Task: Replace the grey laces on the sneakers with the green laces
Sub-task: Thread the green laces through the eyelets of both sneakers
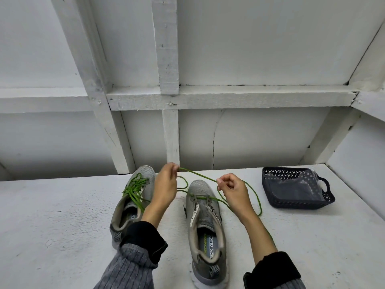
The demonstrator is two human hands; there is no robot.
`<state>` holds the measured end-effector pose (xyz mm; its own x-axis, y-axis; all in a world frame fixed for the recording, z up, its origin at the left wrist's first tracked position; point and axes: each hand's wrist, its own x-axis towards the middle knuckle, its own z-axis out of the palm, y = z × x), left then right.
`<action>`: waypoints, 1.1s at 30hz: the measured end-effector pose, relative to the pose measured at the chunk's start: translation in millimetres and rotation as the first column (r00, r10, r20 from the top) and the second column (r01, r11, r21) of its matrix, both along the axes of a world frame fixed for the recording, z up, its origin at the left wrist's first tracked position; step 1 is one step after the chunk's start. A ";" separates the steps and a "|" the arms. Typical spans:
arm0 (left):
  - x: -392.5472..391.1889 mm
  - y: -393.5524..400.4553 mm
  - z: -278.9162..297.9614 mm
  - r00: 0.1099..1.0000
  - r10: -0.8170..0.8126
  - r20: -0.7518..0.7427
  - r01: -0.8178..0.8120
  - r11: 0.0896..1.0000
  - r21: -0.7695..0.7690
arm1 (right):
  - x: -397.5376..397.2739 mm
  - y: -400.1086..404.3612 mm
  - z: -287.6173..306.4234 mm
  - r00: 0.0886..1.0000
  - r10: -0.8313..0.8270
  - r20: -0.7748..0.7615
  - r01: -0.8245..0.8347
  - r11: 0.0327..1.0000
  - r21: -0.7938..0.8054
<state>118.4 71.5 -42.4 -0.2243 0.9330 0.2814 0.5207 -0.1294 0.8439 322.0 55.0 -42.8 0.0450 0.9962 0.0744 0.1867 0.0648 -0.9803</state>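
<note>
Two grey sneakers are sitting side by side on the white table (62,205), toes pointing away from the person. Left sneaker (133,197): green laces (134,189) are already running through its eyelets, with the loose ends lying bunched over the tongue. Right sneaker (206,230): a second green lace (239,185) is passing through only the lowest eyelets near the toe, and the eyelets above are standing vacant.

Left hand (165,185): it is hovering between the two sneakers, above the table, with thumb and fingertips pinching one end of the second lace. Right hand (234,189): it is hovering just right of the right sneaker's toe, with thumb and forefinger pinching the same lace further along. Between the two hands the lace is stretching nearly straight. Beyond the right hand it is looping out to the right, then trailing back along the table beside the forearm.

Well apart, at the table's right side, a dark perforated basket (300,202) is holding a clear plastic bag (300,188).
</note>
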 end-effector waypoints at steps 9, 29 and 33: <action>-16.5 -4.8 -0.7 0.959 0.172 -0.226 -0.196 0.976 -0.091 | -0.6 -6.9 -6.8 1.000 0.011 0.017 -0.011 1.000 -0.022; 27.4 -15.7 -5.2 0.910 -0.413 0.032 0.411 0.889 -0.200 | -7.4 -7.5 -19.4 0.995 -0.075 0.069 0.073 0.997 0.033; 29.3 -14.8 -8.6 0.945 -0.327 0.016 0.324 0.929 -0.181 | -15.3 -7.3 -20.0 0.986 -0.134 0.098 0.131 0.991 0.041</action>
<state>147.8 56.7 -51.1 0.1027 0.9893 0.1040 0.4877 -0.1412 0.8615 306.6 47.6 -62.8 0.1668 0.9788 0.1192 0.2929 0.0662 -0.9538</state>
